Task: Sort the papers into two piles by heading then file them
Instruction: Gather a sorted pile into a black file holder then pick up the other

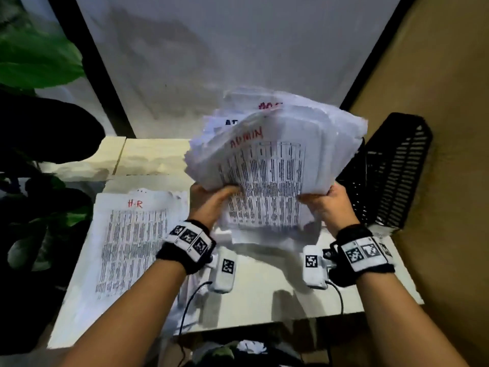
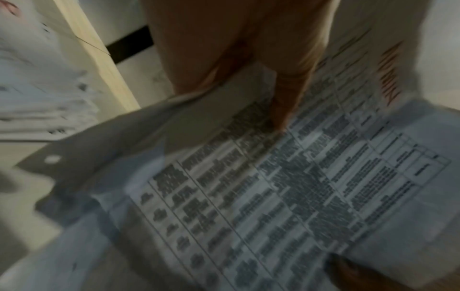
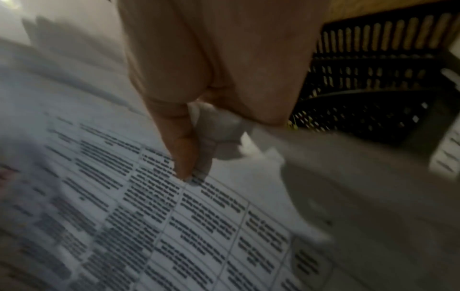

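I am holding the ADMIN stack (image 1: pixel 267 160) up off the desk (image 1: pixel 264 300) with both hands. My left hand (image 1: pixel 209 201) is gripping its lower left edge, thumb (image 2: pixel 286 102) pressing on the printed table of the top sheet and the other fingers underneath. My right hand (image 1: pixel 328 205) is pinching the lower right edge the same way, its thumb (image 3: pixel 184 157) lying on the print. The stack is fanning out loosely above my hands, and the sheets behind the front one are showing parts of their own headings, too cut off to read fully.

To the left of my left hand, the H-R pile (image 1: pixel 129 242) is lying flat on the desk, apart from what I am holding. Just beyond my right hand, the black mesh file tray (image 1: pixel 391 176) is standing at the desk's edge.

So the sorting is looking done, as far as I can judge: two groups by heading, one down and one in my hands. The filing is what is left. I am probably squaring this stack before sliding it into the tray, and the H-R pile is not yet filed. With edges this ragged, loose sheets could slip out.
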Available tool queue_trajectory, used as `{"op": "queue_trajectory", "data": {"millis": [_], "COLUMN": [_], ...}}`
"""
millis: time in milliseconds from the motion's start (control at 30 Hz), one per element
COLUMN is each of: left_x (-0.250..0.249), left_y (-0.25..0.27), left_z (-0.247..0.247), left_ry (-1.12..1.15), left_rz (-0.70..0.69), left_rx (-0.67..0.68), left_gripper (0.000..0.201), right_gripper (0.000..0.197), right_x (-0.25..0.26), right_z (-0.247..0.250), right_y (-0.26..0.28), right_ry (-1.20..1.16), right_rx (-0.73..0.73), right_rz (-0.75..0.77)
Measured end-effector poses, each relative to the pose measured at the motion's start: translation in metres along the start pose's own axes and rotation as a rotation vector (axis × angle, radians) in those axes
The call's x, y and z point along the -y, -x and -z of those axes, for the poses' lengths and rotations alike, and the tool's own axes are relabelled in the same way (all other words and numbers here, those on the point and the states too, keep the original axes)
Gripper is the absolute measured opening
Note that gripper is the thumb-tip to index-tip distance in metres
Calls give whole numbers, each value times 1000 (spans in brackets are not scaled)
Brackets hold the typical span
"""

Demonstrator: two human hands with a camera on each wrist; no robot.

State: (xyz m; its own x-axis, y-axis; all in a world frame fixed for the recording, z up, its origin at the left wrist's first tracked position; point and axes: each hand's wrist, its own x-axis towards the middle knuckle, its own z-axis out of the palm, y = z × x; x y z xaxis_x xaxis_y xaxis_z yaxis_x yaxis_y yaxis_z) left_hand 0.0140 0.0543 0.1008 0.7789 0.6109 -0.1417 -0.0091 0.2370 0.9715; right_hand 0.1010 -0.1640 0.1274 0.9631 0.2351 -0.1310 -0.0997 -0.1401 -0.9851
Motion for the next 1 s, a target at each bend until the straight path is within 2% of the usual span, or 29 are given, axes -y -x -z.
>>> {"op": "queue_trajectory", "data": {"millis": [33,100,167,233,300,400,500,567,633,667,767,867,933,1000], "left_x": [1,4,12,23,35,40,29,18,14,15,21,19,10,10], "left_y": [3,10,19,29,34,35,35,37,39,40,47,50,50,49], "left_z": [-7,-14,-15,-16,-18,-25,-30,-29,-27,-25,-26,-34,-38,-38], "left_ry": [-25,-36,-52,-87,-104,-159,-113,-156,-267,-315,-219,-122,-82,-104], "left_rz": [-31,-73,-78,-26,39,30,-82,-172,-234,-258,-212,-171,-212,-243], "left_rx": [-37,-28,30,95,78,7,-12,72,148,139,43,-20,-9,43], "left_gripper": [33,37,43,39,28,22,37,51,52,49,39,52,55,47], "right_gripper": [26,25,25,32,37,28,31,41,40,34,19,24,23,27], "right_x": [3,2,-8,-31,-57,-76,-60,-45,-37,-35,-38,-33,-27,-26], "right_z": [5,12,19,21,15,7,13,20,26,25,14,7,12,17], "right_y": [1,-1,1,6,9,9,11,13,18,21,30,33,32,33], "right_ry": [67,162,121,73,12,-99,-137,-162,-152,-120,-37,-144,-250,-217], "right_rx": [-5,-46,-25,-7,-60,-134,-150,-115,-47,-8,7,-67,-88,-54], "right_rz": [30,5,-45,-84,-168,-227,-126,-7,54,66,62,46,74,129]}}
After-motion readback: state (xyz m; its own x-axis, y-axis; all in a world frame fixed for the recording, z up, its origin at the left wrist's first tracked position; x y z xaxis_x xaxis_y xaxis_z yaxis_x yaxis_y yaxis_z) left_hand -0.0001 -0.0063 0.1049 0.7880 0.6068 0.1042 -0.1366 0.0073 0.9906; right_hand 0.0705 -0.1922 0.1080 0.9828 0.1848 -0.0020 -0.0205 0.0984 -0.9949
